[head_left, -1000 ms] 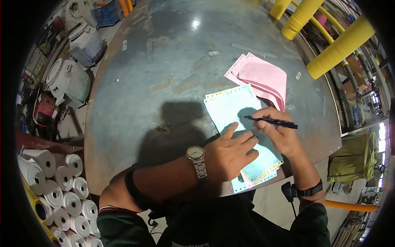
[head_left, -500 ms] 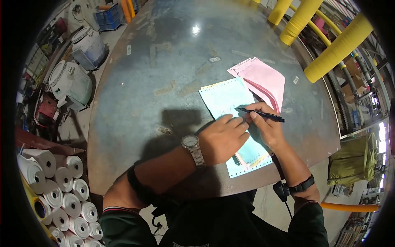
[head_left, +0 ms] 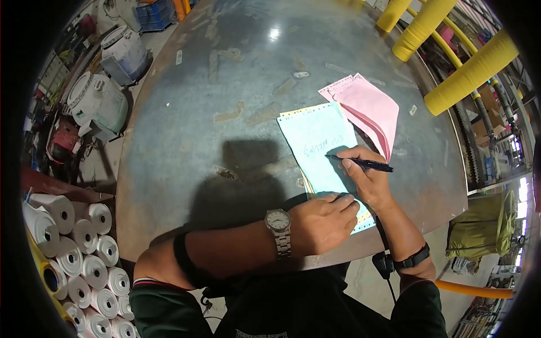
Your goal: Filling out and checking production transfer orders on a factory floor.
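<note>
A stack of light blue form sheets [head_left: 313, 132] with punched edges lies on the table, yellow sheets peeking out beneath. Several lines of dark handwriting show on its upper half. My right hand [head_left: 369, 174] is closed round a black pen [head_left: 372, 164], its tip at the writing. My left hand [head_left: 327, 222], with a metal-band watch on the wrist, rests over the lower end of the stack, fingers lying on the paper and partly hiding it. Beyond my right hand lie pink sheets [head_left: 366, 101], curled up along one side.
The grey, scuffed table [head_left: 186, 135] spreads out ahead. Yellow-wrapped rolls [head_left: 473, 70] jut over its far right. White rolls [head_left: 90, 273] are stacked at lower left, and drums [head_left: 98, 101] stand left of the table. A green bag [head_left: 479, 225] hangs at right.
My left hand has slid down toward the lower end of the sheets, uncovering more of the paper and handwriting. The pen in my right hand has shifted slightly down and right.
</note>
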